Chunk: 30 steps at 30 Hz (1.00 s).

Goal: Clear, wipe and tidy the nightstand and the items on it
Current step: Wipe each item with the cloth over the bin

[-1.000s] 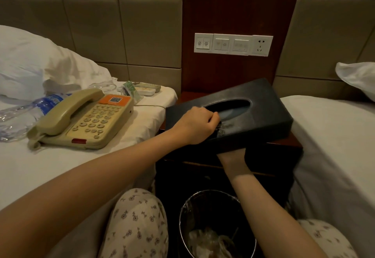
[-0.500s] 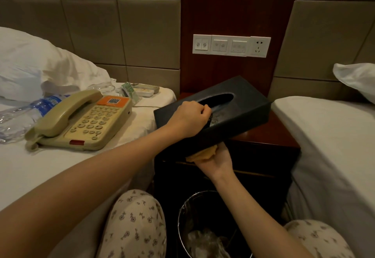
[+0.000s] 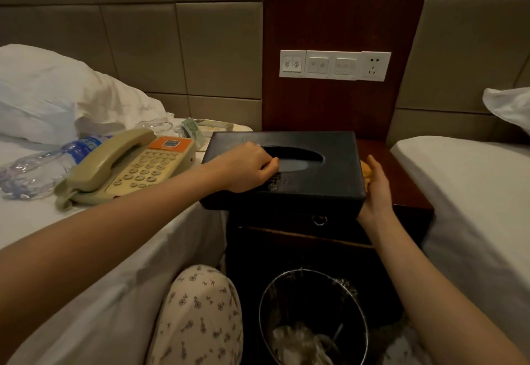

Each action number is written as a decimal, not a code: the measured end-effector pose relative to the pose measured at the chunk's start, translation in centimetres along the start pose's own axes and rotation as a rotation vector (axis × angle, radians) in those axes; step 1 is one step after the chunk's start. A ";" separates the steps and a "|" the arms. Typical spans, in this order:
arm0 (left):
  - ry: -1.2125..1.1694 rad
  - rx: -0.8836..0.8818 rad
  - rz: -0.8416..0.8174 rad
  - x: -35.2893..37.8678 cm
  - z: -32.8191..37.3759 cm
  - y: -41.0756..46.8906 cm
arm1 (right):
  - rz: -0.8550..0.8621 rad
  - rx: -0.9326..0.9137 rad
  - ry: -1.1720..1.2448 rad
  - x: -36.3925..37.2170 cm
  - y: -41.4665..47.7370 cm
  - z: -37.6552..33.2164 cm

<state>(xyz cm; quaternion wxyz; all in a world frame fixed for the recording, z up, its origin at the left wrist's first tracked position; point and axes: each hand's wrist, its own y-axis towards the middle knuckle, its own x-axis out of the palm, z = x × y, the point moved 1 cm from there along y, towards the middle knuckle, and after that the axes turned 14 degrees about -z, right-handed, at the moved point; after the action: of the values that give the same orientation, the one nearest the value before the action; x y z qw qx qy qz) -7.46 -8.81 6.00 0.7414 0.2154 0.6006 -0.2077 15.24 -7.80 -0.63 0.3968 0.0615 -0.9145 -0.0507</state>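
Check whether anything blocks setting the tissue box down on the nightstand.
Nothing visible does. The nightstand strip showing right of the tissue box carries no object; the box hides the rest. The left hand grips its slot edge, and the right hand presses an orange cloth against its right side.

The orange cloth [image 3: 364, 170] shows only as a sliver between the tissue box's [image 3: 315, 189] right end and the right hand [image 3: 377, 192], whose fingers are hidden. The left hand's [image 3: 246, 168] fingertips vanish into the box's opening. The box covers most of the nightstand [image 3: 401, 175]. The print on the box is unreadable. The bottom edge cuts the waste bin [image 3: 309, 271].
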 end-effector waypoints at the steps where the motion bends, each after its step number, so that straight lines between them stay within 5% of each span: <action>1: 0.022 0.003 0.008 -0.2 0.0 -0.1 | 0.027 -0.041 -0.018 0.4 0.1 -0.2; 4: 0.049 -0.012 0.014 -0.6 -0.1 -0.5 | 0.080 -0.057 -0.172 1.4 0.4 -0.7; 14: 0.136 -0.170 0.043 -3.1 -2.1 -2.9 | -0.125 0.105 -0.683 5.5 -0.8 1.9; 20: 0.125 -0.228 0.077 -5.7 -3.7 -5.9 | -0.146 0.144 -0.615 8.9 -1.3 2.4; 26: 0.180 -0.186 -0.029 -8.6 -5.8 -11.3 | -0.255 0.429 -0.528 12.3 -2.0 4.6; 30: 0.180 -0.328 -0.062 -9.7 -7.6 -15.1 | -0.337 0.526 -0.489 14.6 -2.7 7.5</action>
<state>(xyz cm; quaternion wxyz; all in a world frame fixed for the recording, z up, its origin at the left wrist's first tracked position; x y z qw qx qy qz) -23.97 -16.46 13.08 0.7031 0.0907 0.6968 -0.1094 0.11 -12.33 4.39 0.1242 0.2966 -0.9408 0.1077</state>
